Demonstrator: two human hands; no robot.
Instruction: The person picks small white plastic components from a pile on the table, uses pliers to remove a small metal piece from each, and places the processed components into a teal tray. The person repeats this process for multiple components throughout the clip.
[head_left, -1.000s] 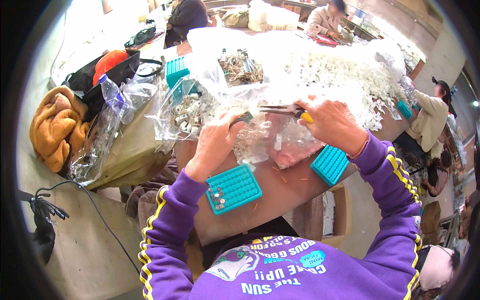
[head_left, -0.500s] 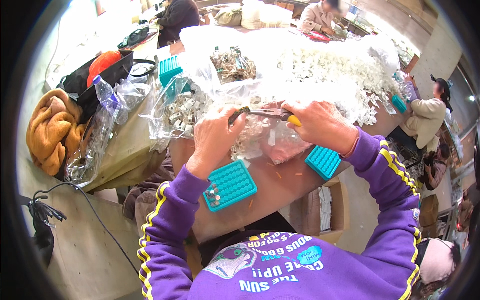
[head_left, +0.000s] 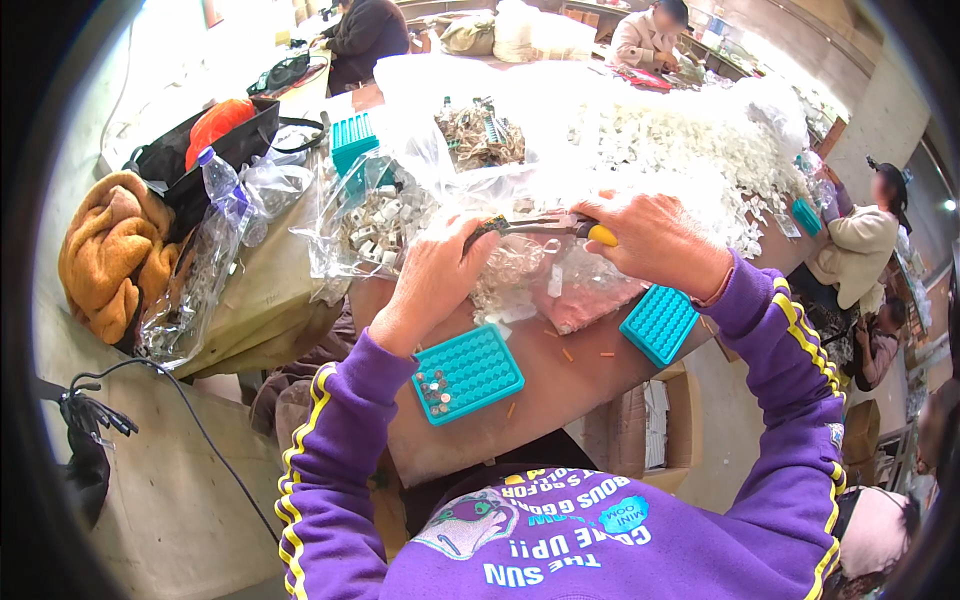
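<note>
My right hand (head_left: 655, 240) grips the yellow-handled pliers (head_left: 545, 225), which point left toward my left hand (head_left: 440, 275). My left hand's fingers pinch a small part at the pliers' jaws, too small to make out. Both hands hover over clear plastic bags of small white and metal parts (head_left: 530, 275) on the brown table (head_left: 560, 385). Below my left hand lies a teal tray with a grid of holes (head_left: 468, 372), a few small metal pieces set in its left corner. A second teal tray (head_left: 658, 323) lies under my right wrist.
A big heap of white plastic parts (head_left: 690, 150) covers the table's far side. A bag of metal pieces (head_left: 375, 220), a plastic bottle (head_left: 225, 195), a black bag (head_left: 200, 150) and an orange cloth (head_left: 105, 250) lie left. Other people sit at the back and right.
The view has shifted slightly; my hands stay together at the pliers and have drifted a little left and down over the bags. The trays have not moved.
</note>
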